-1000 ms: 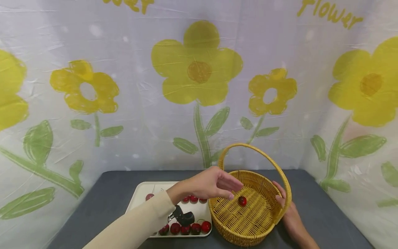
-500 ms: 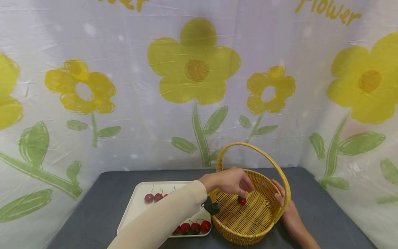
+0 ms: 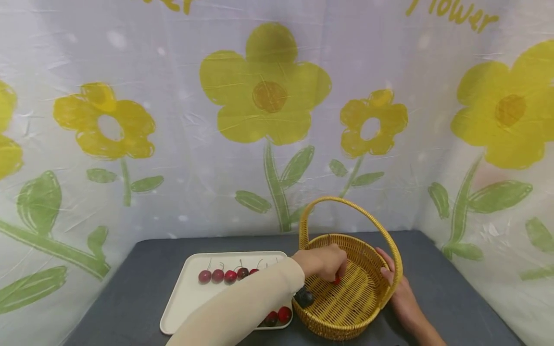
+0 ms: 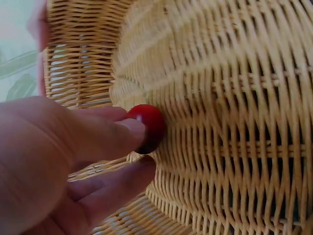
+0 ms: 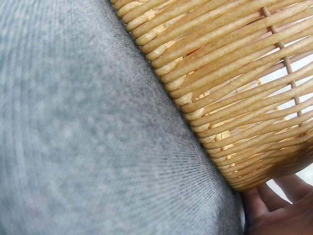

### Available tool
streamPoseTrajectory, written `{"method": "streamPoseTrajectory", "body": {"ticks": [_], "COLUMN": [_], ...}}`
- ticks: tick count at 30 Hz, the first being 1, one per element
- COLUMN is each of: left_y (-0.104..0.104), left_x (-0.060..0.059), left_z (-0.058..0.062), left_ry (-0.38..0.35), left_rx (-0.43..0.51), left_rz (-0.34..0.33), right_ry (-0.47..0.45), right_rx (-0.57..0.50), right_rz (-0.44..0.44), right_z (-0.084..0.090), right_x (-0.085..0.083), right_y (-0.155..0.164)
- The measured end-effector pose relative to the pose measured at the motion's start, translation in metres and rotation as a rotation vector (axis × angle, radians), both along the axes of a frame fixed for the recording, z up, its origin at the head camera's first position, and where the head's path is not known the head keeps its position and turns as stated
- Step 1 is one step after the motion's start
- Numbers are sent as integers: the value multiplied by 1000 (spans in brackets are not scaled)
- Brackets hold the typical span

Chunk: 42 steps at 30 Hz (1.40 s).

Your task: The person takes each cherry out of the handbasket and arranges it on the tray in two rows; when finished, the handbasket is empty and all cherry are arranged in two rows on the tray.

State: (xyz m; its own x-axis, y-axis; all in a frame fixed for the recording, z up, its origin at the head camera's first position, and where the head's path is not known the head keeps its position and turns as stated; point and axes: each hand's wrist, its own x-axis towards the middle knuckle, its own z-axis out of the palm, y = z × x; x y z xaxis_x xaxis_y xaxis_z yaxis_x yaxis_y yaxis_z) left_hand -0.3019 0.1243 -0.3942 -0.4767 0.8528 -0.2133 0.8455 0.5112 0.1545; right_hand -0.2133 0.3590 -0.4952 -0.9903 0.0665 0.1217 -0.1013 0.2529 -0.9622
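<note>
A round yellow wicker basket (image 3: 357,298) with a tall arched handle stands on the dark table. My left hand (image 3: 330,262) reaches down inside it. In the left wrist view, thumb and forefinger pinch a glossy red, partly dark cherry (image 4: 155,125) against the woven bottom; its stem is hard to make out. My right hand (image 3: 403,299) holds the basket's right side, its fingertips at the rim. The right wrist view shows that hand's fingers (image 5: 274,208) against the outer wall, low in the picture.
Left of the basket lies a cream tray (image 3: 183,293) with a back row of stemmed cherries (image 3: 231,277) and several front cherries (image 3: 284,315). The left sleeve (image 3: 246,298) covers part of both rows. A flower-printed curtain (image 3: 182,192) hangs behind the table.
My left hand has moved right and down from above the basket's left side into it, and now pinches the cherry lying there. The right hand stays on the basket. The head view shifts slightly.
</note>
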Motion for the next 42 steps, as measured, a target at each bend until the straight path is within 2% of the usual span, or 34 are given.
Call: {"method": "streamPoseTrajectory", "body": {"ticks": [4, 8, 13, 17, 21, 25, 29, 30, 34, 38, 42], "left_y": [-1, -5, -17, -39, -74, -116, -162, -174, -221, -268, -308], "left_x": [-1, 3, 10, 16, 27, 40, 55, 59, 77, 94, 109], "left_z": [-3, 6, 24, 32, 34, 31, 28, 27, 25, 20, 10], "left_ry": [17, -6, -101, -231, -394, -540, -602, -603, -517, -424, -465], "left_rx": [-33, 16, 167, 344, 540, 742, 892, 922, 1004, 993, 1028], "left_rz": [-21, -15, -37, -13, 85, 170, 243, 269, 379, 502, 539], "right_ry": [-9, -17, -1, 8, 13, 15, 30, 33, 36, 12, 0], "right_rx": [-4, -13, -9, -8, -16, -20, -24, -26, -43, -46, -70], "right_rz": [2, 1, -3, 10, 15, 20, 31, 30, 35, 36, 43], "right_z": [0, -1, -1, 0, 0, -1, -1, -1, -1, -1, -2], "right_x": [-2, -2, -1, -1, 0, 2, 2, 2, 1, 0, 0], "right_y": [0, 0, 0, -2, -3, -2, -1, 0, 1, 1, 0]}}
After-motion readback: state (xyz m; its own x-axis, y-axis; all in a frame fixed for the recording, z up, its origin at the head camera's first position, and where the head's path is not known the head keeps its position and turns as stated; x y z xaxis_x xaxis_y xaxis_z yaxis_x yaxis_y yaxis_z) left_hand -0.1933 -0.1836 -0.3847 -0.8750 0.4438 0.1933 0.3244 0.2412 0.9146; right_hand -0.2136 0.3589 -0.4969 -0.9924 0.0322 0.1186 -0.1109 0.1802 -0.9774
